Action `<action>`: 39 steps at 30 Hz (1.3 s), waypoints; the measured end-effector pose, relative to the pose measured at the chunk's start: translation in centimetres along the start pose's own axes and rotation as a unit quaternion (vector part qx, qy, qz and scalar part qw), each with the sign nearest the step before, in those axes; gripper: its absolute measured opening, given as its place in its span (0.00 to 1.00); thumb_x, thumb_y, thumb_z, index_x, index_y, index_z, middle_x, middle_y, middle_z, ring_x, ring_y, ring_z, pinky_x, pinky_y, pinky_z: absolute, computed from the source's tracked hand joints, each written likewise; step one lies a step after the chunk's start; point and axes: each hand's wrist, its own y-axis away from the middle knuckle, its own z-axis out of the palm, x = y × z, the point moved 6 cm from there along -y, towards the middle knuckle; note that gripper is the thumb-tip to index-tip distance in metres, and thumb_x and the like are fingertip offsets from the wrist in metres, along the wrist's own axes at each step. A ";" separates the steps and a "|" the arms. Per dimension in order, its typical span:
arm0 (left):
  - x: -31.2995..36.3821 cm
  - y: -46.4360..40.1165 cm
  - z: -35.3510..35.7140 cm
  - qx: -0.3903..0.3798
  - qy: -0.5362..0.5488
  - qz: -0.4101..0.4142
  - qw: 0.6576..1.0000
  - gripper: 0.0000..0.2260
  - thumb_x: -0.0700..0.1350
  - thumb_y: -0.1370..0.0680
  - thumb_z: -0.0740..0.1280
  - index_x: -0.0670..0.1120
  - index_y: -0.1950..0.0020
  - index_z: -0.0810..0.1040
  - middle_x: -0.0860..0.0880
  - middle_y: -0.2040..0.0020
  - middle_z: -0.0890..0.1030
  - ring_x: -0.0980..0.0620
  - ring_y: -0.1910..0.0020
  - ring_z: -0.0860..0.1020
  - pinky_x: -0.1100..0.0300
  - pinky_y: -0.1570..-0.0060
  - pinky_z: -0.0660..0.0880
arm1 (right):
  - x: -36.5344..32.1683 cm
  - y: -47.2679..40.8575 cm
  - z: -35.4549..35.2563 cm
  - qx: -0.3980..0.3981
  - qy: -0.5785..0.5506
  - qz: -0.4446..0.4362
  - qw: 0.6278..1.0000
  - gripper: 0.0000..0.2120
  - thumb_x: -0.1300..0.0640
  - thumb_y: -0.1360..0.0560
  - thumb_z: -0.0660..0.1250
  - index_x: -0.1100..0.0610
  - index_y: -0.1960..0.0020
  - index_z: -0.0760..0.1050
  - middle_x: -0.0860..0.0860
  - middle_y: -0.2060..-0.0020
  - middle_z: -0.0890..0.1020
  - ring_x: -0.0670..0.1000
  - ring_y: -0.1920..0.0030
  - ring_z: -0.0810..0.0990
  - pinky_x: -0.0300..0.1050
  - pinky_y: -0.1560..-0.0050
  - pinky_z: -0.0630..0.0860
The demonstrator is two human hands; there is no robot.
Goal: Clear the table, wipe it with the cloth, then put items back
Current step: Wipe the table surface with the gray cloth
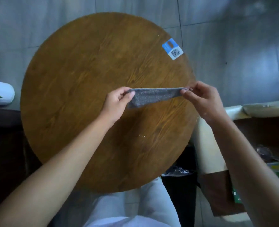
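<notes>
I look down from the head camera onto a round wooden table [79,89] that fills the middle of the frame. My left hand [115,104] and my right hand [201,99] are both raised over the right half of the tabletop, and between them I hold a grey cloth [153,96] pulled out into a narrow band. The left hand pinches the left end of the cloth between thumb and fingers, and the right hand pinches the right end in the same way, so both hands are closed on the fabric and stand well apart from each other. The cloth looks folded (a thicker corner hangs lower on the left end, near my left palm). I cannot tell if its lower edge touches the wood or only hangs just above it.

In the upper right part of the tabletop, near the rim, there is a blue and white sticker [172,49] with a QR code; it lies flat on the wood. A few small pale specks [142,135] sit on the wood below the centre of the frame.

At the left edge of the frame I see a white rounded object [1,92] with a green mark, beside the table and not on it. At the lower right there is a cream and brown piece of furniture [209,145] with some blurred things on it, too unclear to name. The floor [233,46] is grey tiles. At the bottom centre my white clothing [132,210] shows.
</notes>
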 end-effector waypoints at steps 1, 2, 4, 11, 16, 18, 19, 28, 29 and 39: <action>-0.1 0.2 0.4 -0.007 0.021 -0.018 1.000 0.04 0.39 0.18 0.68 0.47 0.50 0.81 0.53 0.58 0.81 0.65 0.61 0.77 0.68 0.56 0.73 | -0.1 -0.1 -0.4 -0.012 -0.004 -0.002 1.000 0.08 0.56 0.24 0.75 0.48 0.59 0.79 0.38 0.69 0.80 0.41 0.64 0.75 0.42 0.58 0.71; -0.4 0.2 0.8 -0.016 0.046 -0.035 0.998 0.04 0.42 0.19 0.69 0.49 0.52 0.82 0.52 0.58 0.81 0.62 0.59 0.78 0.66 0.55 0.73 | -0.3 -0.2 -0.8 -0.021 -0.012 -0.008 1.000 0.08 0.58 0.23 0.74 0.48 0.59 0.79 0.38 0.69 0.80 0.41 0.64 0.75 0.39 0.58 0.71; -0.6 0.2 1.6 -0.034 0.089 -0.058 0.994 0.04 0.49 0.22 0.70 0.50 0.53 0.83 0.52 0.58 0.82 0.57 0.57 0.78 0.61 0.55 0.73 | -0.1 -0.3 -1.6 -0.023 -0.035 -0.014 0.999 0.09 0.61 0.22 0.74 0.49 0.58 0.79 0.39 0.70 0.79 0.40 0.65 0.74 0.35 0.60 0.71; -3.6 -2.5 5.1 -0.040 0.054 -0.153 0.986 0.05 0.47 0.19 0.71 0.48 0.47 0.82 0.46 0.50 0.84 0.48 0.49 0.82 0.48 0.47 0.80 | 5.9 -1.9 -2.2 0.020 -0.001 0.065 0.998 0.08 0.59 0.22 0.74 0.48 0.58 0.80 0.39 0.71 0.78 0.39 0.67 0.74 0.36 0.62 0.70; -4.9 -7.5 7.3 -0.045 -0.019 -0.181 0.982 0.03 0.44 0.17 0.67 0.51 0.48 0.80 0.50 0.55 0.82 0.55 0.58 0.81 0.61 0.61 0.78 | 8.3 -5.8 -1.8 0.013 0.079 0.089 0.993 0.06 0.53 0.23 0.73 0.47 0.58 0.80 0.54 0.62 0.84 0.48 0.61 0.79 0.48 0.56 0.76; -4.7 -9.8 7.5 -0.041 -0.054 -0.152 0.986 0.02 0.43 0.17 0.68 0.48 0.47 0.81 0.51 0.57 0.81 0.56 0.60 0.79 0.59 0.58 0.77 | 8.2 -7.9 -2.0 0.022 0.098 0.079 0.992 0.05 0.53 0.22 0.73 0.47 0.56 0.79 0.51 0.61 0.83 0.48 0.60 0.79 0.43 0.56 0.75; -4.7 -10.8 7.4 -0.038 -0.073 -0.138 0.987 0.02 0.43 0.18 0.68 0.48 0.47 0.81 0.51 0.57 0.81 0.55 0.58 0.79 0.56 0.53 0.79 | 8.0 -8.9 -1.9 0.027 0.107 0.074 0.991 0.04 0.53 0.22 0.73 0.48 0.55 0.80 0.49 0.61 0.82 0.46 0.61 0.79 0.41 0.58 0.74; -4.9 -14.8 7.2 -0.018 -0.255 -0.080 0.964 0.03 0.46 0.20 0.71 0.51 0.55 0.82 0.55 0.58 0.80 0.56 0.58 0.78 0.59 0.55 0.77 | 10.0 -13.1 -0.2 0.060 0.197 0.070 0.976 0.08 0.49 0.24 0.71 0.52 0.48 0.83 0.49 0.56 0.86 0.51 0.52 0.84 0.51 0.48 0.81; -4.8 -14.9 7.1 -0.012 -0.269 -0.076 0.960 0.03 0.45 0.20 0.71 0.50 0.53 0.81 0.54 0.57 0.80 0.58 0.58 0.77 0.66 0.59 0.72 | 10.1 -13.2 -0.2 0.064 0.204 0.071 0.974 0.09 0.48 0.24 0.71 0.51 0.48 0.83 0.49 0.56 0.86 0.51 0.52 0.84 0.52 0.48 0.81; -4.4 -15.0 6.6 0.065 -0.289 -0.053 0.954 0.13 0.48 0.23 0.75 0.45 0.43 0.78 0.48 0.47 0.79 0.50 0.48 0.77 0.63 0.48 0.71 | 9.5 -12.1 0.2 0.115 0.223 0.067 0.966 0.26 0.49 0.25 0.69 0.48 0.28 0.69 0.46 0.51 0.83 0.54 0.49 0.83 0.52 0.47 0.79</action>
